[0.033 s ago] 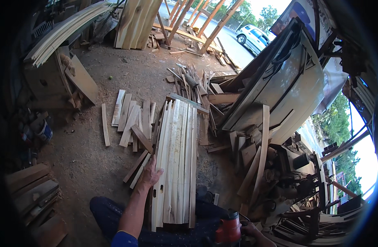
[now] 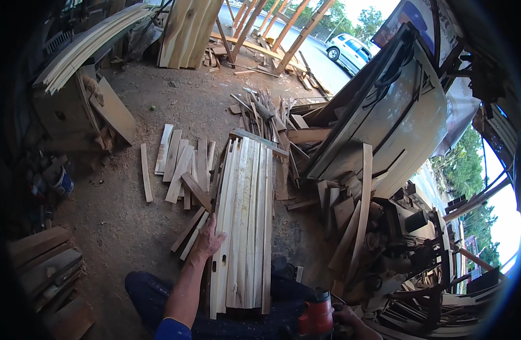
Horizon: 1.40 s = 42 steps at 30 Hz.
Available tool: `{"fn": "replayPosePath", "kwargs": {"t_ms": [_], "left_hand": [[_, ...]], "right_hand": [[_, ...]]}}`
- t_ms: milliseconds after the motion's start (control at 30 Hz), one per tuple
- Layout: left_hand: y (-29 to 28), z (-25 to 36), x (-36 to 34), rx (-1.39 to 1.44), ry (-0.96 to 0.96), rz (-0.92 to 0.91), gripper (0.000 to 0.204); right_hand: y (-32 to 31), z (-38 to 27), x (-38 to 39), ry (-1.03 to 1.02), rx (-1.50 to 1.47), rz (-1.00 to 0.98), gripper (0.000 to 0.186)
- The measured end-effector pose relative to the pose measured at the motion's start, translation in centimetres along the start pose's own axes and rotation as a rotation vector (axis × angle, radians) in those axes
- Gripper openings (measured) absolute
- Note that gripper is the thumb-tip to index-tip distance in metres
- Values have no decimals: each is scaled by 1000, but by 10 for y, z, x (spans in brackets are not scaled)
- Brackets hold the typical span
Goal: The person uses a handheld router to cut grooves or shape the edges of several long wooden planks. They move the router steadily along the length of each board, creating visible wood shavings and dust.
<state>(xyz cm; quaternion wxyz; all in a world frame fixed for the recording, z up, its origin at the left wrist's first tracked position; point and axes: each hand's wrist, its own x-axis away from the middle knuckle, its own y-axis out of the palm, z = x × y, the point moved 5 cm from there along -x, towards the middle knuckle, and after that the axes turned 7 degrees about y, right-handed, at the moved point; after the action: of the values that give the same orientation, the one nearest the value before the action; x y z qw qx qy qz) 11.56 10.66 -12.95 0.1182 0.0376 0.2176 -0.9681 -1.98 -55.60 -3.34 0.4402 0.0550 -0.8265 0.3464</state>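
Where the pale slats (image 2: 243,226) lie side by side in a long row, their near ends point toward the person and their far ends meet a grey crosspiece (image 2: 278,151); they cover whatever carries them, so its edges and corners cannot be made out; the left hand (image 2: 211,240) rests at the row's left edge, thumb set apart from the fingers, though whether those fingers curl beneath it cannot be told; the right hand (image 2: 344,314) is beside a red power tool (image 2: 315,317) near the row's near right corner, too hidden to show its hold.

Each slat looks stiff and is probably light alone; the whole row would be heavier and apt to slide apart; the bare wood should grip fairly well, though dust could make it slick and raw edges may splinter; the slots (image 2: 214,266) in a slat at the left are likely weaker spots; a slat seems best taken by both long edges near its middle, clear of them; the brown board (image 2: 196,191) just beyond the left hand may crowd the fingers there.
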Motion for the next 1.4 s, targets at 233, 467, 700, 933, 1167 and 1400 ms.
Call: {"fn": "replayPosePath", "kwargs": {"t_ms": [233,467,700,933,1167,1400], "left_hand": [[8,7,-9,112,-42,4,86],[15,-15,-51,126,-17,-12,84],[8,-12,-84,-4,-59,-44,86],[125,149,7,-813,556,-388,67],[166,162,80,-668,855,-888,49],[174,173,85,-608,949,-820,43]], "right_hand": [[2,-1,0,-58,82,35,51],[14,-12,-13,-231,216,90,52],[9,-18,-17,-255,258,60,59],[13,6,-3,-204,195,104,58],[7,19,-3,-155,182,102,61],[7,45,-3,-94,88,85,57]]}}
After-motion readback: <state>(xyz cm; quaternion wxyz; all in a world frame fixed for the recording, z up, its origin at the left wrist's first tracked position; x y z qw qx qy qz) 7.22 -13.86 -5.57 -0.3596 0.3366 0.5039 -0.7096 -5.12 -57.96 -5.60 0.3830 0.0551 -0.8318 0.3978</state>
